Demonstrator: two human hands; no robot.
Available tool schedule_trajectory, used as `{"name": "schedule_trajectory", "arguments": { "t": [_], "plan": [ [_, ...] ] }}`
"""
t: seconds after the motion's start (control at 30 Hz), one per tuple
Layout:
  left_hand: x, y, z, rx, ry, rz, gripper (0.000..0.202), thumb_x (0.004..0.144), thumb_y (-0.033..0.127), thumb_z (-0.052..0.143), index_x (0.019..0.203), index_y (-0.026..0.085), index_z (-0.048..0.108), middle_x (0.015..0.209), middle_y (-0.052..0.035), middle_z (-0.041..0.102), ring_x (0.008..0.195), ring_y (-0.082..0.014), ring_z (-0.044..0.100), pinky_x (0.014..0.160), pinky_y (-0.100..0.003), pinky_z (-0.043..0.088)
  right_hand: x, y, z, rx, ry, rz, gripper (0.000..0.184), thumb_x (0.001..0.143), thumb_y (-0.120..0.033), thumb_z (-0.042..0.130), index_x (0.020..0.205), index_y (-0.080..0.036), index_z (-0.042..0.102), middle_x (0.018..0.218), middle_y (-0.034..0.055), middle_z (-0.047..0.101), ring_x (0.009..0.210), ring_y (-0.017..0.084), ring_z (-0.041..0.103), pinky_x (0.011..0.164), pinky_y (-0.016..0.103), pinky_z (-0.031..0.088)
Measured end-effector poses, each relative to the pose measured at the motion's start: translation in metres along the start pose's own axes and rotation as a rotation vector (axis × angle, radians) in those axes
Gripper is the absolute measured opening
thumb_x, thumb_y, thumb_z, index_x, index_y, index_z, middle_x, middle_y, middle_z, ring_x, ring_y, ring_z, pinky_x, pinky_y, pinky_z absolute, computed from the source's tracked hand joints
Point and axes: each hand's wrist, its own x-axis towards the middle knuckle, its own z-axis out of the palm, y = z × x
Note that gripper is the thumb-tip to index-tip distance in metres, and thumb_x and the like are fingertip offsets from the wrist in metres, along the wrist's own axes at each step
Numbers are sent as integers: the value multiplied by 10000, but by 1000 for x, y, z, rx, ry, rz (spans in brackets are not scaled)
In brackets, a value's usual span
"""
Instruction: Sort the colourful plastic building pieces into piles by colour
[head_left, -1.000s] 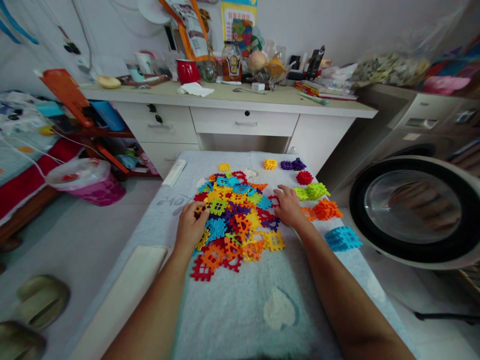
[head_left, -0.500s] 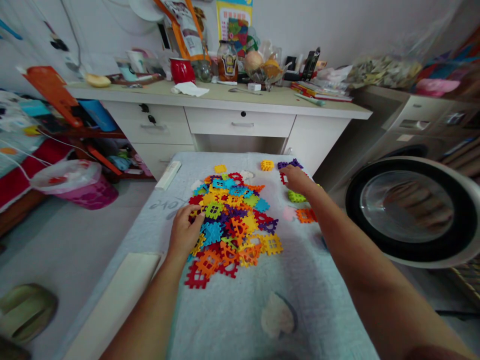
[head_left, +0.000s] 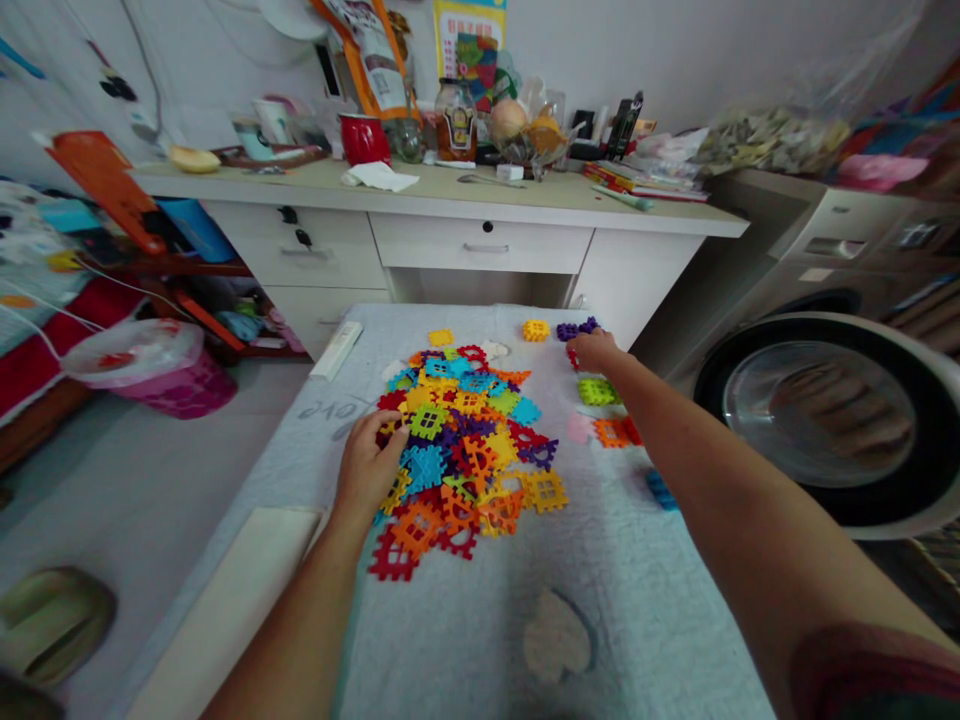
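Note:
Interlocking plastic tiles point(head_left: 457, 400) in many colours lie heaped on a cloth-covered table. At the heap's left edge rests my left hand point(head_left: 371, 455), its thumb and fingers curved and apart, touching tiles near a lime-green tile point(head_left: 427, 421). My right hand point(head_left: 600, 352) reaches to the table's far right, fingers closed on a red tile point(head_left: 573, 357) that they mostly cover. Just beyond it are purple tiles point(head_left: 576, 329). Lime-green tiles point(head_left: 597, 391) lie below that hand, then orange tiles point(head_left: 612, 432). Blue tiles point(head_left: 661, 489) show beside my right forearm.
Yellow tiles point(head_left: 535, 330) lie at the far edge. A white remote-like bar point(head_left: 337, 350) sits at the far left corner. Behind stands a cluttered white desk point(head_left: 480, 240). An open washing machine door point(head_left: 817, 410) is at right, a pink bin point(head_left: 169, 370) at left.
My right hand has shifted slightly right, lower over the red tile, uncovering more of the purple and lime-green tiles. Blue tiles now show beside the forearm. My left hand stays in place.

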Motion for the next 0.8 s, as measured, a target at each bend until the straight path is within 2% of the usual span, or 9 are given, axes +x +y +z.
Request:
{"name": "schedule_trajectory", "arguments": {
  "t": [0.23, 0.4, 0.5, 0.6, 0.67, 0.8],
  "plan": [
    [-1, 1, -2, 0, -2, -7, 327, 775, 455, 585, 982, 223, 687, 1082, -69, 664, 1045, -238, 620, 977, -387, 489, -10, -7, 2, 18, 39, 27, 360, 815, -246, 704, 1174, -225, 737, 1298, 192, 633, 1228, 407, 497, 980, 569, 388],
    [-1, 0, -2, -4, -8, -2, 313, 788, 438, 590, 992, 222, 689, 1086, -67, 666, 1055, -235, 619, 999, -389, 483, -22, -20, -11, 106, 153, 68, 523, 824, -220, 705, 1340, -231, 625, 1392, 168, 579, 1228, 359, 521, 982, 494, 419],
    [0, -2, -2, -7, -7, 4, 318, 790, 436, 588, 995, 215, 689, 1087, -71, 668, 1060, -236, 618, 1010, -395, 477, -46, -41, -21, 264, 174, -60, 479, 849, -212, 694, 1322, -188, 620, 1275, 150, 661, 1094, 267, 617, 923, 380, 472],
    [0, -3, -1, -8, -5, 7, 320, 786, 438, 586, 990, 214, 688, 1075, -72, 671, 1058, -240, 617, 1007, -402, 477, -81, -70, -22, 447, 104, -237, 343, 870, -196, 675, 1212, -172, 670, 1080, 95, 733, 920, 196, 668, 828, 293, 494],
    [0, -3, -1, -10, -2, 14, 313, 788, 433, 582, 988, 216, 687, 1069, -70, 672, 1057, -239, 618, 1005, -402, 477, -104, -90, -18, 518, 113, -327, 323, 852, -190, 687, 1174, -159, 687, 1097, 98, 729, 934, 193, 673, 833, 282, 496],
    [-1, -1, 0, -16, -2, 19, 304, 784, 421, 587, 983, 215, 688, 1055, -67, 670, 1029, -234, 624, 978, -394, 490, -134, -124, -6, 606, 244, -419, 240, 860, -193, 657, 1089, -166, 721, 1117, 108, 726, 1028, 226, 658, 942, 343, 476]
  ]
}}
